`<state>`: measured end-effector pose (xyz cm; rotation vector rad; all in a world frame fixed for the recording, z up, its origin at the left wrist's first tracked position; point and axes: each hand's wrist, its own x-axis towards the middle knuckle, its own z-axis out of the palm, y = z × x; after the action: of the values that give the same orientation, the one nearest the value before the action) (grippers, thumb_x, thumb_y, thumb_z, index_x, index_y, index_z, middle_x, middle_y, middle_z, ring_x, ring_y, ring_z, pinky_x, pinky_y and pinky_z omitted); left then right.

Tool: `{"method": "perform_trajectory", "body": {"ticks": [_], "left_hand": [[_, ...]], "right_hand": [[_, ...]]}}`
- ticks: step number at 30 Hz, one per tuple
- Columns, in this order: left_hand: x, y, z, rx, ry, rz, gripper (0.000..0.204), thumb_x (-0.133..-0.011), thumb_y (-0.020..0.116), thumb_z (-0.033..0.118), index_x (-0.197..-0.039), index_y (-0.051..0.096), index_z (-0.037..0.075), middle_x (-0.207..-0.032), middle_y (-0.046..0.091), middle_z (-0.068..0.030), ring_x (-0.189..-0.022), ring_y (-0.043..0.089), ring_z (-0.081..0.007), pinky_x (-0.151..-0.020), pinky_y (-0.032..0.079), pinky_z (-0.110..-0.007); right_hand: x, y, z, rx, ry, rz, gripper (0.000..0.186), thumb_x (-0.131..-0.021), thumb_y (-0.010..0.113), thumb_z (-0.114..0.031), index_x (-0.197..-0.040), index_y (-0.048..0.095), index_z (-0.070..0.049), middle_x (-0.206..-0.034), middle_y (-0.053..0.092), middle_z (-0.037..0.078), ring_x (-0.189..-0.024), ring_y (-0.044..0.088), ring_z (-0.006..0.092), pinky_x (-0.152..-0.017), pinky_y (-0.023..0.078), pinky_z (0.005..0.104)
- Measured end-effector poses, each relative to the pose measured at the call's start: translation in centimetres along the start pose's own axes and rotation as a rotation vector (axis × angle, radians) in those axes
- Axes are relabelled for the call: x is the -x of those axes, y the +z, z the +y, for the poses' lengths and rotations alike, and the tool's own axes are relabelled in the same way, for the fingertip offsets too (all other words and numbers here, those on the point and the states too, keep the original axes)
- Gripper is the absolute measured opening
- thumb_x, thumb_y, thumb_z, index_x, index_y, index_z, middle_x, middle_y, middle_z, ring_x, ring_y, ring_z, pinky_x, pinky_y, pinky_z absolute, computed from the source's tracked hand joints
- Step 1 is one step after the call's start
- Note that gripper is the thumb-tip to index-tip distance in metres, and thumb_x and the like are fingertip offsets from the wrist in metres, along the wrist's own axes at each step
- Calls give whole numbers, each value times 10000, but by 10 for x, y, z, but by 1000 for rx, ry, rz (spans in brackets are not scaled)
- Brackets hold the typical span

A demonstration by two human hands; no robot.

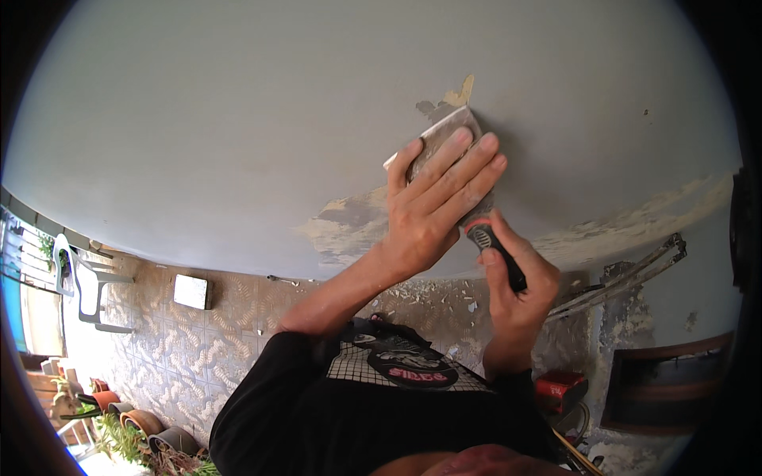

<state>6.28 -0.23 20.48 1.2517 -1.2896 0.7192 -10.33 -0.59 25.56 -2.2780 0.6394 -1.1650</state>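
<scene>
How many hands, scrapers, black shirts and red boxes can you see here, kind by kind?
Hands: 2 (left hand, right hand)
Scraper: 1
Black shirt: 1
Red box: 1
Total: 5

the wall (262,127) is mostly grey, part cream. the scraper handle (503,259) is black and red. the floor (194,337) has pale swirls.

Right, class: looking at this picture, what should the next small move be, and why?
Probably a short push of the scraper toward the yellowish patch, keeping the blade low. Its front edge sits right beside that patch, the left hand's fingers are spread over the blade, and the right hand grips the handle.
</scene>
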Motion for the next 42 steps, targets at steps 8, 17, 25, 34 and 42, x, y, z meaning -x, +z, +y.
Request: {"method": "perform_trajectory", "body": {"ticks": [8, 17, 25, 34, 42], "left_hand": [[-12, 18, 14, 152, -73, 115, 434, -901, 697, 189, -1327, 701, 109, -1400, 668, -78, -1349, 582, -248, -1200, 235, -442], [-3, 20, 7, 40, -17, 118, 405, -919, 681, 176, -1322, 715, 148, -1391, 679, -40, -1341, 589, -214, -1210, 212, -436], [-13, -18, -23, -54, -17, 99, 434, -910, 679, 140, -1343, 706, 158, -1401, 673, -34, -1360, 575, -211, -1216, 216, -438], [-21, -53, -46, -106, 234, -312, 387, -934, 658, 205, -1316, 719, 221, -1424, 656, 65, -1355, 572, -122, -1142, 342, -396], [-6, -64, -55, -40, 239, -407, 368, -941, 656, 202, -1302, 725, 208, -1399, 674, 50, -1324, 596, -125, -1142, 323, -385]], "right_hand": [[-8, -26, -16, 154, 1, -65, 426, -854, 650, 96, -1272, 705, 28, -941, 763, 174, -753, 684, 127, -709, 538, 278], [-20, -23, -11, 144, -101, -78, 408, -860, 670, 95, -1264, 704, 44, -858, 730, 127, -719, 634, 122, -680, 508, 256], [-35, 10, -8, -11, -167, -117, 458, -854, 737, 72, -1302, 695, -16, -847, 707, 124, -666, 632, 125, -625, 520, 279], [23, 69, 22, -312, 123, 63, 407, -928, 694, 13, -1329, 636, 56, -1112, 746, 206, -906, 725, 168, -799, 557, 279], [39, 90, -8, -303, 197, 168, 424, -930, 675, 30, -1353, 639, 37, -1022, 757, 168, -846, 703, 131, -769, 548, 262]]}}
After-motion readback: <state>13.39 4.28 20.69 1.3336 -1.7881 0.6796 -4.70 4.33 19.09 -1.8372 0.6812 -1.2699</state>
